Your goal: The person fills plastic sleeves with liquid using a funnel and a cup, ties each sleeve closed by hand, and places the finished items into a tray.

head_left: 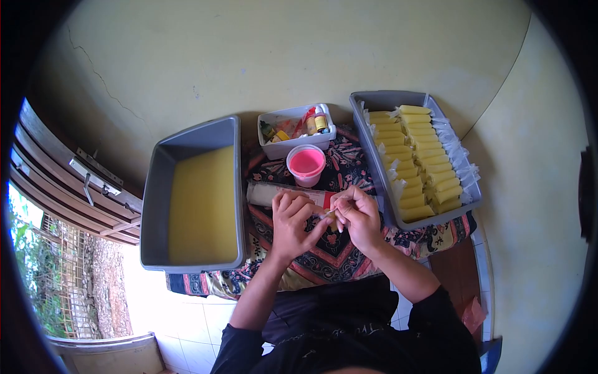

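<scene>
Beyond the black shirt [349, 333], the person's half-curled left hand [293, 219] and tightly bent right hand [358, 217] pinched a small yellowish item [333, 223] between them above the patterned cloth [330, 257], with a grey tub [200, 138] of yellow liquid [205, 206] leftward, a pink-filled cup [306, 179] ahead, a second grey tub [387, 100] of yellow-filled bags [431, 153] rightward, and both forearms angled inward.
</scene>
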`<move>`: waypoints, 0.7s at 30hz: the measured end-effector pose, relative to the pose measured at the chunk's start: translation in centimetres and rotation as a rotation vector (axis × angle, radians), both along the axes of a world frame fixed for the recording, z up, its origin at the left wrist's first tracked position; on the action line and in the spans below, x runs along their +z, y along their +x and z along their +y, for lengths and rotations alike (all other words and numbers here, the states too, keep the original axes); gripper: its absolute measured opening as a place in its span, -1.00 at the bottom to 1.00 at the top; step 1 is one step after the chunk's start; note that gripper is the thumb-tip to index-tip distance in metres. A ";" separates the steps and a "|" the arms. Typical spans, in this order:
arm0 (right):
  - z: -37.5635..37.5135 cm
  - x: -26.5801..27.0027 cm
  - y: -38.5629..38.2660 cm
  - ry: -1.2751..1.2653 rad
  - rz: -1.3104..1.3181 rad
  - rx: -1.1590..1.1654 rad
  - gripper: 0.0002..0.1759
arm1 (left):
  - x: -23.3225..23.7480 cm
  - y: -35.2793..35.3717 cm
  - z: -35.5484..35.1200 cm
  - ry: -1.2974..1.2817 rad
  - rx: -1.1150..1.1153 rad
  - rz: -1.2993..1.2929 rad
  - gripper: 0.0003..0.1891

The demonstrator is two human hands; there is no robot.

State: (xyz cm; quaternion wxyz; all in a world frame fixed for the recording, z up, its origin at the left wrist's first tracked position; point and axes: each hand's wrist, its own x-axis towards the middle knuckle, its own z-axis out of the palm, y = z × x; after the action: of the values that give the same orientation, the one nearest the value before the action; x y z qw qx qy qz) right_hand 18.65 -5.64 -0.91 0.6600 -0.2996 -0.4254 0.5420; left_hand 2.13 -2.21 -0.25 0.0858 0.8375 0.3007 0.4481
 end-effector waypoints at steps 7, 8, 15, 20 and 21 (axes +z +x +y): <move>0.4 0.1 0.3 0.008 -0.350 0.047 -0.88 | 0.2 -0.2 0.8 -0.072 -0.053 -0.110 -0.75; 0.6 -0.3 0.0 0.029 -0.320 0.045 -0.88 | 0.0 -0.1 0.9 -0.068 -0.051 -0.109 -0.75; -0.1 0.4 -0.3 0.069 -0.310 -0.040 -0.88 | -0.6 -0.5 0.7 -0.273 -0.174 -0.143 -0.78; -0.1 0.2 -0.2 0.074 -0.266 -0.035 -0.89 | -0.4 -0.9 1.0 -0.160 -0.116 -0.054 -0.78; 0.0 -0.2 -0.1 0.053 -0.270 -0.035 -0.89 | -0.7 -1.3 1.0 -0.173 -0.119 -0.018 -0.78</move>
State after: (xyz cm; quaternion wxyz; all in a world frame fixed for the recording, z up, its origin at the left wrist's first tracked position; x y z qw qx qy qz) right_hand 18.58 -5.65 -1.07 0.6137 -0.3600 -0.5192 0.4735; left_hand 0.87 -1.17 -0.92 0.1871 0.8393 0.2871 0.4220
